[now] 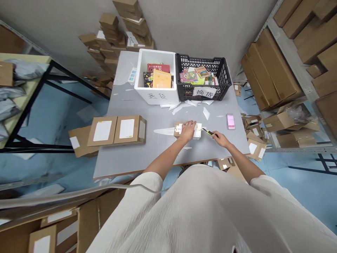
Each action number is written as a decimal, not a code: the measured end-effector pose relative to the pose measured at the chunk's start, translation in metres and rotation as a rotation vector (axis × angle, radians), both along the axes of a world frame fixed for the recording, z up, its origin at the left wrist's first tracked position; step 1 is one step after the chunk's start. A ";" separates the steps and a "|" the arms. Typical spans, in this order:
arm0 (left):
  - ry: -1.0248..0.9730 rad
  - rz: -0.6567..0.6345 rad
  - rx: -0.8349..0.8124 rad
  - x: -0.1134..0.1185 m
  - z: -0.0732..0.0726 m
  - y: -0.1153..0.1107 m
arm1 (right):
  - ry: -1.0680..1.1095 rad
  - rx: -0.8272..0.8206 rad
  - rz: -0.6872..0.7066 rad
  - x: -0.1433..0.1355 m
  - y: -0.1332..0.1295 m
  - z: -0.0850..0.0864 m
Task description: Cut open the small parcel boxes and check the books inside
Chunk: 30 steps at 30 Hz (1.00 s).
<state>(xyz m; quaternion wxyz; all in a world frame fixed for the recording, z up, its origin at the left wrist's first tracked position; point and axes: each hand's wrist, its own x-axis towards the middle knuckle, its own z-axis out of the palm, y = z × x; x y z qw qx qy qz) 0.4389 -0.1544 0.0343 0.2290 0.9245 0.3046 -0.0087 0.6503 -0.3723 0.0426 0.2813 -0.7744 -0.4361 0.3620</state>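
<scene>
My left hand (187, 130) lies over the top of a small cardboard box (177, 130), its fingers curved across the box and holding it on the table. White labels cover part of the box's upper face, and some of that face is hidden under the hand. A utility knife (209, 132) with a black and yellow handle is gripped in my right hand (220, 138). Its blade points left, at the right end of the box; whether it touches the box I cannot tell.
Behind stand a white foam bin (155, 96) and a black plastic crate (181, 92), both holding books. Two labelled cartons (142, 131) sit on the left of the grey table (123, 161). A phone (230, 121) lies to the right, paper scraps (206, 113) near the box.
</scene>
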 end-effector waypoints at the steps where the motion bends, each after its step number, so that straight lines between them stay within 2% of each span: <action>1: 0.014 -0.001 0.006 0.002 -0.001 0.001 | -0.073 0.020 0.053 -0.002 0.001 0.001; 5: 0.074 -0.002 0.016 0.009 -0.002 0.007 | -0.316 0.030 0.196 -0.008 0.007 0.001; 9: 0.074 -0.008 0.036 0.009 -0.002 0.006 | -0.409 -0.001 0.222 -0.008 0.011 -0.001; 13: -0.003 -0.033 0.085 0.000 -0.007 -0.004 | -0.408 0.006 0.213 -0.007 0.011 -0.006; 21: -0.065 0.011 0.125 -0.009 -0.015 -0.019 | -0.393 0.029 0.141 -0.019 0.011 -0.026; 30: -0.052 0.043 0.058 -0.012 -0.007 -0.023 | -0.399 0.010 0.060 -0.010 0.005 -0.030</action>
